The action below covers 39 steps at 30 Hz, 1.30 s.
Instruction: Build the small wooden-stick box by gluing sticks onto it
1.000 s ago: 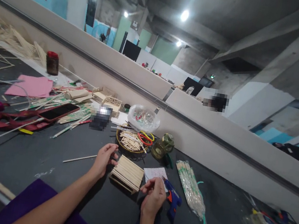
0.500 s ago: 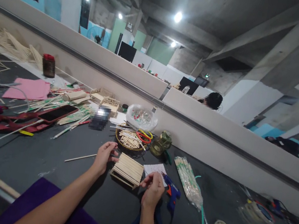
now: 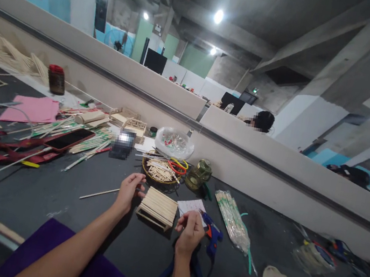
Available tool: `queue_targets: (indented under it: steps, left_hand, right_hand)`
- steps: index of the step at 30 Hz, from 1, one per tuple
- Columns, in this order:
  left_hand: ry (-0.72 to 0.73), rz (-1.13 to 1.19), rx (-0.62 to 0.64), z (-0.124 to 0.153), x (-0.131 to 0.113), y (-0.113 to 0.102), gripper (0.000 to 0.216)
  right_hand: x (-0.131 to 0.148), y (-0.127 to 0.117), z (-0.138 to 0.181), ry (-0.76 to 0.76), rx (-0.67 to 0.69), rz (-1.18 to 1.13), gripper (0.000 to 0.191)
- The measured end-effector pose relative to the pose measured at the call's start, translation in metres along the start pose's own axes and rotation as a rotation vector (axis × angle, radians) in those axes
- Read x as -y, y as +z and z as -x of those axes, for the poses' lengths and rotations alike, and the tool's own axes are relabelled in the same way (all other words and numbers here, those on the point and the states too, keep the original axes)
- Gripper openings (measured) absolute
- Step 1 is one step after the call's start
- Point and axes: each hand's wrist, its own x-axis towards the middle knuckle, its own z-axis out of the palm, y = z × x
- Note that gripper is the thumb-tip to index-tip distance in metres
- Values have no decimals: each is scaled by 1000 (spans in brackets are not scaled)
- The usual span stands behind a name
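A small box-like frame made of wooden sticks (image 3: 158,205) stands on the dark table in front of me, its top a row of sticks laid side by side. Beside its upper left edge is my left hand (image 3: 131,191), open, the fingers loosely bent and apart. My right hand (image 3: 190,231) hovers just off the right end, its fingers curled but loose, with nothing visible in them. Behind that hand lies a blue glue gun (image 3: 213,237) on a white sheet of paper (image 3: 190,205). One loose stick (image 3: 99,193) rests left of my left hand.
A basket of short sticks (image 3: 160,171) with scissors (image 3: 178,166) sits behind the frame, next to a green glass jar (image 3: 199,175). Bagged sticks (image 3: 233,220) lie to the right. Leftward are a phone (image 3: 69,139), a cable and stick bundles. A low partition (image 3: 255,162) runs behind.
My right hand has drawn slightly away from the frame's right corner, leaving a small gap. My left hand stays almost in place. The camera view has shifted a little.
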Motion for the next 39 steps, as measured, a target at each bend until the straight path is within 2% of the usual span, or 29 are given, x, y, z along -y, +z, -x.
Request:
queue_targets:
  steps: [2,4,6,8,9,11,12,15,17,18,20,21,22,24,26,30,34,36,38,39]
  left_hand:
    - [10,-9,-2,0,0,0,34]
    - [23,-12,1,0,0,0,35]
    - [36,-13,6,0,0,0,35]
    - [57,-26,1,0,1,0,37]
    - [71,-37,-7,-1,0,0,37]
    - [98,-61,-23,0,-2,0,37]
    - [108,-71,-28,1,-5,-1,37]
    - [115,-97,-20,11,-19,-3,34]
    - [114,-159,45,26,-32,-9,33]
    - [119,-224,119,36,-40,-14,31]
    - [184,-489,384,61,-55,-30,27]
    - [249,-649,534,73,-62,-41,26]
    - [340,-801,630,86,-69,-53,25]
    - [471,-1061,750,106,-80,-81,25]
    - [520,-1234,838,119,-87,-111,29]
    - [549,-1408,788,124,-88,-157,33]
    - [529,-1421,724,122,-92,-172,27]
    - [503,-1387,692,124,-108,-172,26]
    - [480,-1329,681,132,-135,-174,24]
    - [471,-1308,689,137,-151,-177,22]
  right_hand:
    - [17,4,9,-13,134,127,34]
    - [37,10,26,-27,389,347,31]
    - [51,15,54,-113,630,579,21]
    - [55,18,89,-219,743,741,6]
    - [53,19,106,-267,765,807,7]
    - [44,19,137,-346,747,919,28]
    - [38,19,148,-369,729,962,32]
    - [27,19,163,-364,682,1036,16]
    - [27,19,163,-362,676,1059,9]
    - [28,19,162,-371,677,1064,9]
    - [32,19,160,-401,677,1063,9]
    - [33,19,160,-420,677,1060,8]
    - [35,19,160,-437,674,1062,7]
    - [37,18,162,-464,672,1076,8]
    - [39,18,163,-474,674,1100,12]
    - [48,24,162,-463,684,1155,16]
    - [71,37,163,-411,716,1169,17]
    - [93,43,168,-354,738,1126,18]
    - [121,48,173,-293,820,1011,22]
    - [135,50,177,-268,891,948,33]
